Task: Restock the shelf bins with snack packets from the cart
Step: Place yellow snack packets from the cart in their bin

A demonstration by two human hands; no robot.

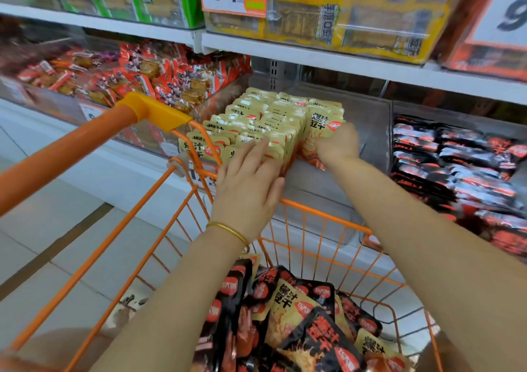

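Rows of yellow snack packets (265,118) stand upright in a clear shelf bin (370,126) ahead of me. My left hand (251,177) lies flat with straight fingers against the near ends of the rows. My right hand (339,143) grips one yellow packet (319,126) at the right end of the rows, fingers curled over its front. Below, the orange wire cart (328,229) holds a heap of black and yellow packets (299,314).
The bin to the right holds black and red packets (456,166). A bin of red packets (137,75) sits to the left behind the cart's orange handle (71,149). An upper shelf (313,55) with price cards overhangs the bins. Pale floor tiles lie at the left.
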